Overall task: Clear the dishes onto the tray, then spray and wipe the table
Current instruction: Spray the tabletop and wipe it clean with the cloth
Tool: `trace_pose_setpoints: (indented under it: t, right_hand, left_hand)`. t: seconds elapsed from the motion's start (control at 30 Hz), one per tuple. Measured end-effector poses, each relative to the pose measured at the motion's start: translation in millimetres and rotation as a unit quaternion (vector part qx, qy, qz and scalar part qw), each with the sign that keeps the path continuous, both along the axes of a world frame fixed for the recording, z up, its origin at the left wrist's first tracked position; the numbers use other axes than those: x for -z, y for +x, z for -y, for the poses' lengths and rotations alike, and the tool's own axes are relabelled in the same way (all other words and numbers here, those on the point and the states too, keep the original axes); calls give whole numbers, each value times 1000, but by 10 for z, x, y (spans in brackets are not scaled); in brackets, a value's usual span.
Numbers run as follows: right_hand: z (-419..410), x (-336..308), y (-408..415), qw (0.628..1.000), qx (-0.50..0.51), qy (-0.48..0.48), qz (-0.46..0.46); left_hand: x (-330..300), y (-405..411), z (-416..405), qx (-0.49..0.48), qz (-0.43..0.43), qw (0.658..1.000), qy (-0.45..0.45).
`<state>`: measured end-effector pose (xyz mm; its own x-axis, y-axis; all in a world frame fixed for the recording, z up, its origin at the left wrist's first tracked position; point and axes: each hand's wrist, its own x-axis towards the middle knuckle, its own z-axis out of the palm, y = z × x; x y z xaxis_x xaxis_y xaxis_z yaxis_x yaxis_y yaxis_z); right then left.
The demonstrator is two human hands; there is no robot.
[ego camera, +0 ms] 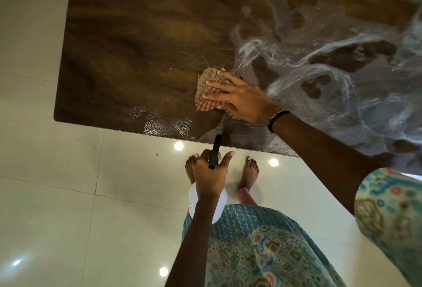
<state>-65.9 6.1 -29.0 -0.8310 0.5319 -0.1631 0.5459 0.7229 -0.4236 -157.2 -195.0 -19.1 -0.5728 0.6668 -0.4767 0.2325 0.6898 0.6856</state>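
A dark brown wooden table [137, 47] fills the upper part of the view. Wet, whitish smear trails cover its right half. A crumpled checked cloth [206, 88] lies near the table's front edge, and my right hand [237, 97] presses flat on it with fingers spread. Below the table edge, my left hand [209, 172] grips a white spray bottle [194, 197] with a black nozzle [215, 149] pointing toward the table. Most of the bottle is hidden under my hand and wrist. No dishes or tray are in view.
Glossy pale floor tiles [57, 195] surround the table on the left and in front. My bare feet [251, 170] stand just below the table's front edge. The table's left corner [56, 117] is rounded.
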Motion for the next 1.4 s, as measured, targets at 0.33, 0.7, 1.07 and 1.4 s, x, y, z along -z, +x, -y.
trace_pose_setpoints:
  t: [0.33, 0.7, 1.07, 1.4]
  right_hand:
    - [78, -45, -14, 1000, 25, 5, 4]
    - [66, -73, -16, 1000, 27, -2, 1]
    - [70, -82, -13, 1000, 29, -4, 11]
    - [642, -17, 40, 996, -47, 72, -11]
  left_hand:
    - [16, -159, 86, 77, -14, 997, -22]
    - [-303, 123, -123, 192, -48, 977, -72]
    - [-322, 108, -123, 187, -27, 980, -65]
    - [-397, -320, -23, -50, 62, 993, 84]
